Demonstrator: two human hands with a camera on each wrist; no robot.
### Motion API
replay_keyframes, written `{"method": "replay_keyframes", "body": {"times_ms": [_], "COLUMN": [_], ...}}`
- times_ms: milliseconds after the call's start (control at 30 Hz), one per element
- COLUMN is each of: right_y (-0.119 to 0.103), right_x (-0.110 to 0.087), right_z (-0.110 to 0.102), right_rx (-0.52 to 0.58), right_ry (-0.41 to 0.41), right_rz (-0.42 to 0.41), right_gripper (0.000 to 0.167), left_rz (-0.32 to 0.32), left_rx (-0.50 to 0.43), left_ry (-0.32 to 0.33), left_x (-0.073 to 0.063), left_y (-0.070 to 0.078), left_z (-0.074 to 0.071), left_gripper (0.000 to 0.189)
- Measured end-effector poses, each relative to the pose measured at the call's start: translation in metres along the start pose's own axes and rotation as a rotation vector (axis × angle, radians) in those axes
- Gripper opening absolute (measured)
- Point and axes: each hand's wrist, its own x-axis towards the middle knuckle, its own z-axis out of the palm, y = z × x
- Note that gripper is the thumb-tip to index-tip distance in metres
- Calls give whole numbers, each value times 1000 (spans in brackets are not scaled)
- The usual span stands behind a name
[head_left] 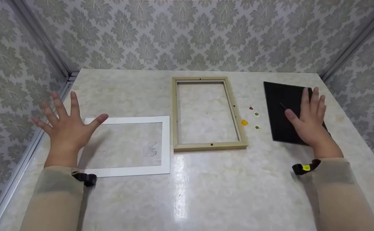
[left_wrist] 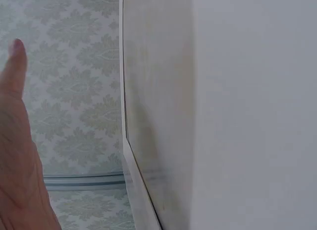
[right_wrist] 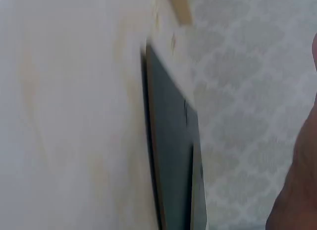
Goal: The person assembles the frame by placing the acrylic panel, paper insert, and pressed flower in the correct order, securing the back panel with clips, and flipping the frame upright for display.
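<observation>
Fingers spread wide, my left hand [head_left: 68,128] hovers over the left end of a white rectangular mat frame [head_left: 166,144] and holds nothing. Inside that mat, at its right side, lies a small, faintly outlined clear piece [head_left: 152,149] with a green mark. My right hand [head_left: 311,125] is raised above a black backing board [head_left: 279,122], which it partly hides from the head camera; its fingers are straight and grip nothing. In the right wrist view the black board [right_wrist: 171,136] lies apart from the hand [right_wrist: 297,175]. The left wrist view catches part of the hand [left_wrist: 20,160].
A light wooden picture frame [head_left: 209,147] lies mid-table between the mat and the board. Beside it are a yellow petal-like piece [head_left: 244,122], a small red piece [head_left: 251,108] and two small green-and-white pieces [head_left: 256,114]. Patterned walls [head_left: 180,35] enclose the table's back and sides.
</observation>
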Motion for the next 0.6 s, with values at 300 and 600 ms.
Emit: {"method": "replay_keyframes", "body": {"times_ms": [300, 600], "right_y": [-61, -97], "right_x": [-16, -23], "right_z": [43, 67], "right_rx": [205, 227], "right_ry": [-78, -318], "right_rz": [6, 61], "right_gripper": [128, 101], "left_rz": [-56, -159], "left_rx": [-128, -157], "left_ry": [-110, -214], "left_x": [23, 41], "left_y": [3, -7], "left_z": [4, 2], "left_gripper": [121, 112]}}
